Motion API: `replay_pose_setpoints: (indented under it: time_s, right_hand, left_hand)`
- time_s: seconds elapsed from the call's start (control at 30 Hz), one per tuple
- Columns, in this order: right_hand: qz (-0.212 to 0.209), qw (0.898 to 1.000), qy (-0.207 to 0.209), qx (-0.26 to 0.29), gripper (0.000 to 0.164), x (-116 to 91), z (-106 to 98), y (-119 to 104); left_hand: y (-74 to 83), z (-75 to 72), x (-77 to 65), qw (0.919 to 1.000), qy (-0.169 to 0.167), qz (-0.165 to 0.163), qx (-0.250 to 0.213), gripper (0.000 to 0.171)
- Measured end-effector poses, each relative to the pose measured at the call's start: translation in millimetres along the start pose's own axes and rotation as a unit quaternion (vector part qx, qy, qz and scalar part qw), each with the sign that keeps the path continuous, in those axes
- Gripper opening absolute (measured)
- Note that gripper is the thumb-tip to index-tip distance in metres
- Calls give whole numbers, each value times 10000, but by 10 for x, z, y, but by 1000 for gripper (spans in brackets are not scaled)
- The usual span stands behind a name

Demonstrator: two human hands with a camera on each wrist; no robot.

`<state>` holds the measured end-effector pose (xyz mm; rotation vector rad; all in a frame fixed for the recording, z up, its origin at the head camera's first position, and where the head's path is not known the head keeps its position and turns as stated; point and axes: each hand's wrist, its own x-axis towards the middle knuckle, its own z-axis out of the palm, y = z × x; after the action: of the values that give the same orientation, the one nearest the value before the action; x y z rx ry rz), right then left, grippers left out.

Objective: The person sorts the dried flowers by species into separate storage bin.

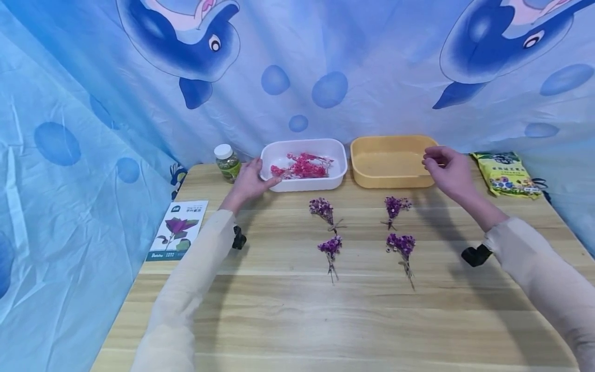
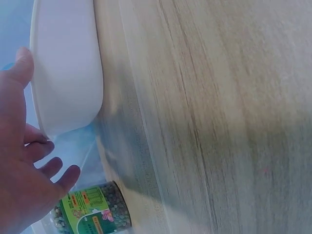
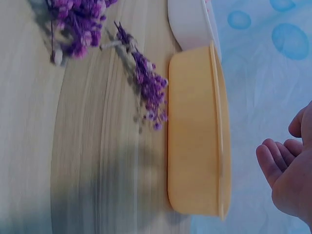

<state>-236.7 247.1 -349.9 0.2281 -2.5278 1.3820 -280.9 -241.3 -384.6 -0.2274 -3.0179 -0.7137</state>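
In the head view my left hand touches the left end of a white plastic basin, thumb at its front rim. The left wrist view has that hand's fingers relaxed and spread beside the basin's corner. Red dried flowers lie inside the basin. My right hand hovers at the right end of a yellow basin, fingers loosely bent and holding nothing. In the right wrist view it is apart from the yellow basin, which has no flowers in it.
Several small purple dried-flower bunches lie in front of the basins. A white-capped jar stands behind my left hand. A printed plant card lies at the left; a yellow-green packet is at the right. A blue curtain hangs behind.
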Motion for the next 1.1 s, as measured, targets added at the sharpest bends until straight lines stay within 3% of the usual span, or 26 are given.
replay_pose_setpoints:
  time_s: [0.37, 0.57, 0.93, 1.0, 1.1]
  right_hand:
    - [262, 9970, -16, -725, 48, 47, -228, 178]
    - [444, 9943, -480, -838, 63, 59, -310, 295]
    - [643, 9837, -1321, -1041, 94, 201, -433, 440]
    - [701, 9794, -1490, -1172, 99, 224, -450, 459]
    - [843, 9726, -1725, -1313, 107, 255, -464, 490]
  left_hand:
    - [73, 2, -82, 9979, 123, 109, 630, 93]
    - [83, 27, -100, 9963, 244, 10, 828, 94]
    - [81, 72, -149, 9966, 407, -123, 702, 90]
    - [88, 83, -156, 9962, 552, -89, 672, 88]
    - [119, 90, -191, 9899, 1298, 112, 566, 74]
